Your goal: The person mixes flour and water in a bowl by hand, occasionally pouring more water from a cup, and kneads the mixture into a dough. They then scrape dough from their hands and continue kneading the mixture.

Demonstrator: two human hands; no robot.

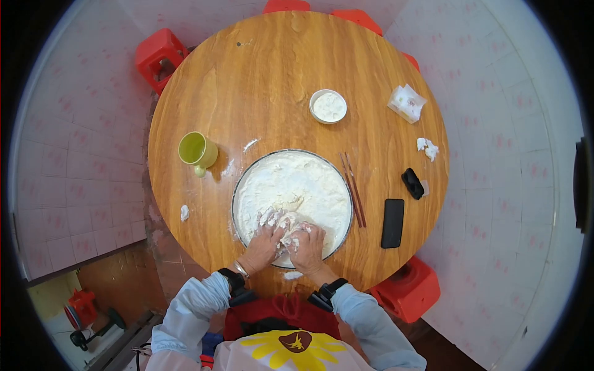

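Observation:
A wide round basin (351, 216) with a dark rim sits at the near side of the wooden table, filled with white flour (297, 173). Inside its near part, my left hand (265, 242) and my right hand (307, 246) press together from both sides on a lumpy, shaggy dough (287, 224). Flour and bits of dough coat the fingers of both hands, which are curled into the dough. Just right of the basin lies a pair of brown chopsticks (354, 191). The dough hides some of my fingertips.
On the round table (260, 80) stand a yellow-green mug (197, 149) at left and a white bowl of flour (328, 107) beyond the basin. At right are a black phone (392, 223), a black object (413, 183), crumpled tissue (427, 148) and a tissue pack (406, 103). Red stools (408, 289) surround it.

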